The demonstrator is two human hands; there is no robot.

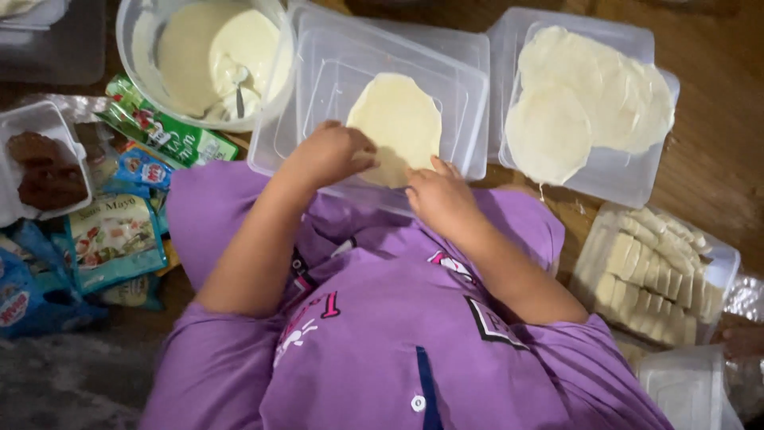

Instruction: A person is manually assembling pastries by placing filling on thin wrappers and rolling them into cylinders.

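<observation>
Round pale wrapper (395, 121) lies flat on an upturned clear plastic lid (318, 87), just ahead of both hands, no long axis since it's basically a circle. Left hand (333, 153) sits at its near-left edge w/ fingers curled together onto the rim, right hand (438, 195) at the near-right edge, fingertips pinched on it, both about equally close. Forearms angle in from purple sleeves; stack of wrappers (589, 99) to the right, bowl of batter (208, 56) top left.
</observation>
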